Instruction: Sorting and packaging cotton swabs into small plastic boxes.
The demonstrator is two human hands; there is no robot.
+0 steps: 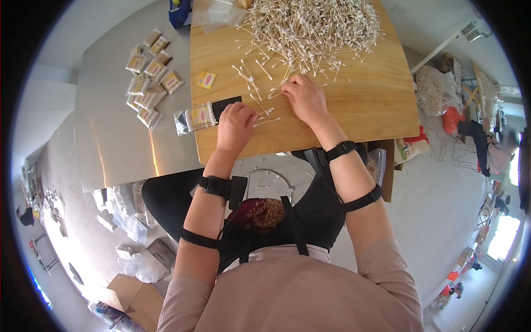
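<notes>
My left hand [236,126] is closed near the front of the wooden board, with the ends of a few cotton swabs [268,121] showing beside its fingertips. Under and beside that hand lies a black strip [225,103]. Touching the strip is a clear packet of cotton swabs [200,117] with a yellow label. Farther right, my right hand [307,99] pinches at cotton swabs [275,93] lying on the board. Its thumb and fingers are together, and how many swabs they hold is hidden. Loose swabs [247,77] are scattered between the hands and a large heap [318,33].
A small yellow card [206,79] lies left of the hands. Filled swab packets [150,83] are piled on the metal table [110,122]. Clear plastic bags [218,15] and a blue object [179,13] sit at the far edge. Below left stands an open cardboard box [131,296].
</notes>
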